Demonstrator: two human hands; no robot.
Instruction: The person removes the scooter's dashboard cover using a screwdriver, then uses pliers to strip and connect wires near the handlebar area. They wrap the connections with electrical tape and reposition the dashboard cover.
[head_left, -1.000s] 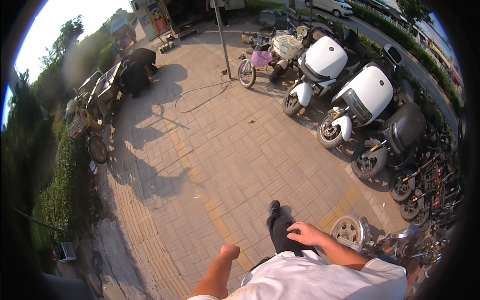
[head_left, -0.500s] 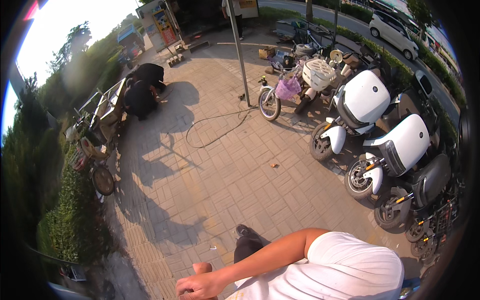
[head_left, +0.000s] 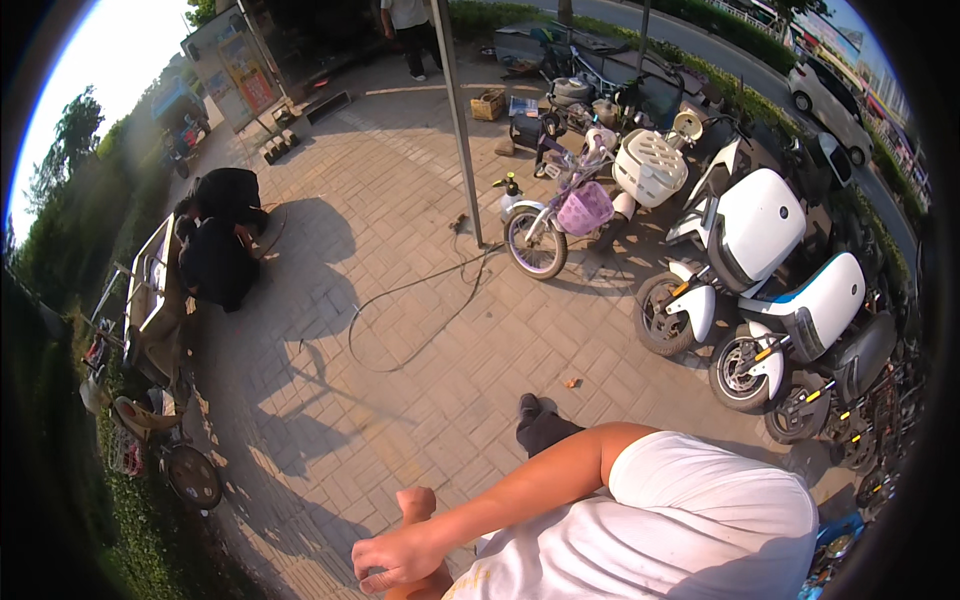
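Observation:
My right arm reaches across my white shirt point(head_left: 640, 530). My right hand point(head_left: 395, 556) is closed at the lower edge, its fingers curled and their tips shaded. It lies across my left forearm, and whether it grips the forearm or some small thing I cannot make out. Just beyond it my left hand point(head_left: 416, 502) shows as a small closed fist with nothing visible in it. One dark trouser leg and a dark shoe point(head_left: 530, 407) are ahead of the hands on the paving point(head_left: 450, 400).
A cable point(head_left: 420, 350) loops across the paving near a metal pole point(head_left: 460, 130). White scooters point(head_left: 760, 225) and a small bicycle with a purple basket point(head_left: 585, 208) line the right. Two dark-clothed people point(head_left: 220, 255) crouch left beside a cart point(head_left: 150, 275). Another person point(head_left: 410, 35) stands at the back.
The view has moved forward and turned, so the crouching people, cart and cable sit farther left and lower. My foot shows farther ahead. Both hands stay crossed and closed.

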